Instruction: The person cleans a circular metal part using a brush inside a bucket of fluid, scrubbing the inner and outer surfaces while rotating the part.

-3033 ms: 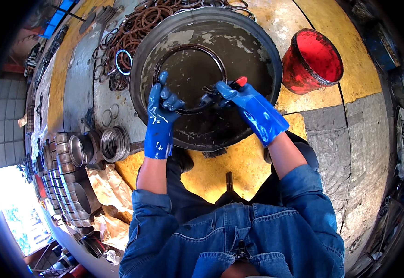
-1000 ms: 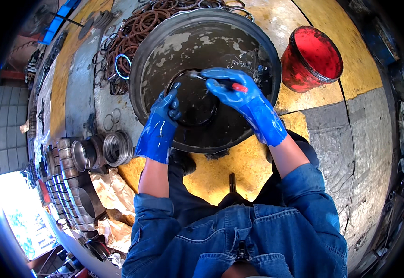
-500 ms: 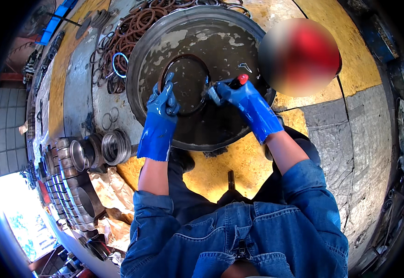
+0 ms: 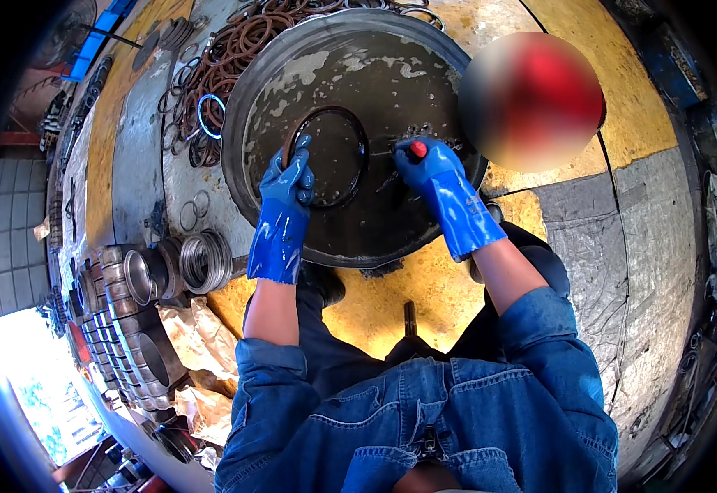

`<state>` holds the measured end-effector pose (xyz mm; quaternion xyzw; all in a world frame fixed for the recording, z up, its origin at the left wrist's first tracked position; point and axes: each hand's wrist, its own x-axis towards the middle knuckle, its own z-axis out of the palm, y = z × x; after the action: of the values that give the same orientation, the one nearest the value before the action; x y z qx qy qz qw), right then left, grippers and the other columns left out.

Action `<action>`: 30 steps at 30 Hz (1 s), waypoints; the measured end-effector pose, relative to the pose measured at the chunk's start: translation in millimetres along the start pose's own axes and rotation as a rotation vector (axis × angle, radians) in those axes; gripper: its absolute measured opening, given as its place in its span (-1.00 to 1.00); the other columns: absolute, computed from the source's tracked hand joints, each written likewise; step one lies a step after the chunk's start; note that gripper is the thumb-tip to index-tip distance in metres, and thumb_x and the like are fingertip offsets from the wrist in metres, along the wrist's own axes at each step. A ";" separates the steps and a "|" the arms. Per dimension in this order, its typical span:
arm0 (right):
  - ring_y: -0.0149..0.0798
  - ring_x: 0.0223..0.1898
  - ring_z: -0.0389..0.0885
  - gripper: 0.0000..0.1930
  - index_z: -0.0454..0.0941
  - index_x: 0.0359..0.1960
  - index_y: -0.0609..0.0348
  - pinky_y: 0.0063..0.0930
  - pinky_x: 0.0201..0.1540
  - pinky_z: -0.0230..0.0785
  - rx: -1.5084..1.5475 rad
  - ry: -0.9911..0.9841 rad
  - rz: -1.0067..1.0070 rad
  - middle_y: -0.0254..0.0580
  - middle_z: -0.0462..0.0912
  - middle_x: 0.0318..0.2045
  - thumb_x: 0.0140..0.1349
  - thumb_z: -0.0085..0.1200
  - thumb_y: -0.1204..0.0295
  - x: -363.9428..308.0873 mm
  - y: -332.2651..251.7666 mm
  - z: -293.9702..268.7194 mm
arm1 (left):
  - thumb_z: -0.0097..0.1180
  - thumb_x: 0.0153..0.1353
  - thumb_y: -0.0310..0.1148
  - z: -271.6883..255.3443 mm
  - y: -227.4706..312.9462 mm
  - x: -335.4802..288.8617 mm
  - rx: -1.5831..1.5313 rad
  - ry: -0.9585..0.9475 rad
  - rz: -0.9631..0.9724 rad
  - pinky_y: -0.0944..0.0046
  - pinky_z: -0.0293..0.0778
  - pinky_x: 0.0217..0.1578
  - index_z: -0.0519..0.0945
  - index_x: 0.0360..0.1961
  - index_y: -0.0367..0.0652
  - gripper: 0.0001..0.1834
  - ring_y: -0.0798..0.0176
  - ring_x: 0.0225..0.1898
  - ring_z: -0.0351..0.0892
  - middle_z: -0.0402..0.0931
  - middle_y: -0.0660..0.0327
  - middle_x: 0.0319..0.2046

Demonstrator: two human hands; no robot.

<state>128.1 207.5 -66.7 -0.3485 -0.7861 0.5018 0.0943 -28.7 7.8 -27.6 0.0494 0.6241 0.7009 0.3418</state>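
Note:
A wide, dark round basin of murky liquid with pale foam patches stands in front of me. Blue gloves cover both of my hands. My left hand is closed on the left side of a dark brown ring, which is tilted over the basin. To the right of the ring, my right hand grips a tool handle with a red end. Its lower end is hidden by the glove and the liquid, where the surface is splashing, so its kind cannot be made out.
Many rusty rings lie heaped behind and left of the basin, with a bluish bright ring among them. Shiny metal rings and stacked cylinders stand at left, near crumpled brown paper. A blurred red shape is at right.
My right hand has moved right, away from the ring's right edge, and the red-ended tool has gone down to the liquid, which now splashes. The ring has shifted slightly left and down.

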 end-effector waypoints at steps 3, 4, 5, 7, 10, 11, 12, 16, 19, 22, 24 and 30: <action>-0.21 -0.12 0.74 -0.70 0.69 0.05 0.13 -0.38 -0.01 0.58 0.490 -0.065 -0.254 -0.11 0.77 -0.10 0.27 0.21 0.48 -3.6 -20.4 -0.7 | 0.15 0.42 -0.33 1.5 -2.1 -1.9 -0.001 0.001 -0.041 0.42 0.08 -0.70 0.51 0.29 -0.16 -0.56 0.50 -0.77 0.19 0.40 0.38 -0.65; -0.22 -0.12 0.74 -0.70 0.68 0.05 0.15 -0.38 0.00 0.58 0.472 -0.040 -0.362 -0.11 0.76 -0.10 0.27 0.22 0.49 -2.2 -26.1 -0.8 | 0.14 0.43 -0.33 1.7 -1.2 -2.8 -0.004 0.001 -0.055 0.42 0.08 -0.70 0.50 0.29 -0.16 -0.56 0.50 -0.77 0.18 0.39 0.38 -0.65; -0.23 -0.11 0.74 -0.70 0.68 0.05 0.16 -0.39 0.01 0.58 0.453 -0.015 -0.469 -0.10 0.76 -0.09 0.27 0.22 0.50 1.3 -30.1 -0.7 | 0.16 0.41 -0.35 0.9 -0.1 -5.5 -0.027 -0.028 -0.056 0.44 0.10 -0.71 0.54 0.25 -0.15 -0.59 0.51 -0.76 0.21 0.41 0.38 -0.65; -0.24 -0.09 0.73 -0.71 0.68 0.04 0.19 -0.40 0.04 0.57 0.399 0.008 -0.550 -0.08 0.75 -0.06 0.29 0.21 0.51 7.9 -27.8 -3.1 | 0.20 0.37 -0.39 2.2 2.0 -10.7 -0.075 -0.094 -0.058 0.46 0.14 -0.72 0.61 0.17 -0.12 -0.65 0.52 -0.73 0.25 0.43 0.40 -0.63; -0.26 -0.09 0.73 -0.72 0.69 0.03 0.18 -0.43 0.04 0.57 0.321 0.043 -0.414 -0.09 0.75 -0.07 0.29 0.21 0.49 14.6 -8.8 -2.5 | 0.18 0.39 -0.40 0.5 2.0 -9.6 -0.175 -0.197 -0.029 0.45 0.12 -0.71 0.59 0.19 -0.13 -0.64 0.52 -0.73 0.24 0.40 0.41 -0.64; -0.31 -0.15 0.73 -0.76 0.72 -0.04 0.16 -0.46 -0.02 0.57 0.313 0.024 -0.312 -0.13 0.78 -0.17 0.29 0.21 0.42 16.1 -2.1 -1.2 | 0.18 0.39 -0.40 1.4 1.2 -9.6 -0.165 -0.175 -0.013 0.45 0.12 -0.71 0.59 0.20 -0.13 -0.64 0.52 -0.73 0.24 0.40 0.41 -0.64; -0.34 -0.18 0.73 -0.77 0.73 -0.06 0.15 -0.46 -0.05 0.57 0.289 -0.050 -0.229 -0.17 0.78 -0.21 0.29 0.21 0.40 14.8 -0.9 1.1 | 0.18 0.39 -0.39 3.6 2.7 -11.7 -0.153 -0.147 0.002 0.45 0.11 -0.71 0.59 0.20 -0.14 -0.63 0.52 -0.72 0.23 0.39 0.41 -0.64; -0.44 -0.31 0.69 -0.78 0.77 -0.16 0.16 -0.49 -0.18 0.54 0.352 -0.293 0.036 -0.28 0.78 -0.35 0.27 0.25 0.32 -2.9 5.5 18.5 | 0.17 0.39 -0.39 13.7 9.3 -18.1 -0.107 -0.040 0.070 0.45 0.10 -0.70 0.58 0.21 -0.15 -0.63 0.52 -0.72 0.22 0.38 0.41 -0.64; -0.41 -0.31 0.69 -0.76 0.77 -0.17 0.22 -0.49 -0.18 0.52 0.485 -0.404 0.158 -0.22 0.78 -0.32 0.24 0.27 0.33 -10.9 8.8 30.2 | 0.18 0.39 -0.40 5.4 3.3 -11.3 -0.129 -0.126 0.078 0.47 0.11 -0.70 0.57 0.21 -0.17 -0.62 0.52 -0.71 0.24 0.38 0.40 -0.64; -0.41 -0.26 0.70 -0.74 0.77 -0.18 0.24 -0.46 -0.15 0.52 0.553 -0.438 0.072 -0.18 0.79 -0.30 0.22 0.29 0.31 -17.2 1.0 34.6 | 0.11 0.44 -0.39 3.4 0.9 -8.4 0.032 -0.052 0.097 0.44 0.09 -0.68 0.51 0.28 -0.19 -0.58 0.52 -0.72 0.19 0.36 0.39 -0.64; -0.36 -0.20 0.72 -0.74 0.73 -0.03 0.19 -0.45 -0.08 0.56 0.428 -0.328 -0.133 -0.17 0.79 -0.18 0.25 0.28 0.44 -18.8 -6.2 22.1 | 0.15 0.40 -0.40 9.6 1.0 -10.6 0.085 -0.026 0.089 0.47 0.11 -0.67 0.55 0.24 -0.19 -0.60 0.54 -0.70 0.25 0.41 0.40 -0.59; -0.10 -0.09 0.77 -0.77 0.72 -0.04 0.09 -0.34 -0.08 0.60 -0.236 0.148 -0.724 -0.07 0.75 -0.07 0.29 0.25 0.40 7.8 -11.4 0.8 | 0.23 0.34 -0.40 13.4 -0.6 -17.3 0.171 -0.045 0.115 0.52 0.19 -0.66 0.62 0.16 -0.21 -0.63 0.55 -0.62 0.40 0.57 0.39 -0.44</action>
<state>116.7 209.0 -58.8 -0.0920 -0.9016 0.3158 0.2809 -8.6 9.6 -19.0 0.1299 0.6697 0.6624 0.3096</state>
